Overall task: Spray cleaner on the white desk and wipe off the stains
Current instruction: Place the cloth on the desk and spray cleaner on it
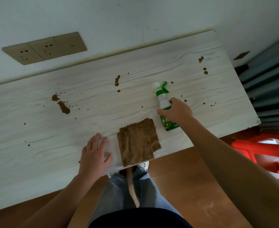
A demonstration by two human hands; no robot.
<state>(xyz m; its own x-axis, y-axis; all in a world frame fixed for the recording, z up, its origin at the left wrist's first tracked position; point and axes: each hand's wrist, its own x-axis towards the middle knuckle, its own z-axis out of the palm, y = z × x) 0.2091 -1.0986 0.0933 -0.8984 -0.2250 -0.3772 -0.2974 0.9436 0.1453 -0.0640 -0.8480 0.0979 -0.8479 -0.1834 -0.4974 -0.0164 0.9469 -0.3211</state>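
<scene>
A: Which step?

B: Start of spraying. Right hand (176, 112) has fingers and thumb curled round the body of the spray bottle (163, 99), toward the right end of the white desk (36, 153), roughly midway between far and near edges. Can't tell if it's lifted or resting on its base.

A: Other hand?

B: Left hand (94, 155) lies flat at the near edge, fingers straight and slightly apart, just beside the brown cloth (137, 142), not holding it.

A: Stains?

B: All there, I judge: a smear (63, 106) left of centre, drops (117, 82) mid-desk, spots (205, 71) near the far right corner.

A: Next?

B: Probably shift the grip up to the green trigger, aim at the nearest drops, squeeze. Then the cloth.
</scene>
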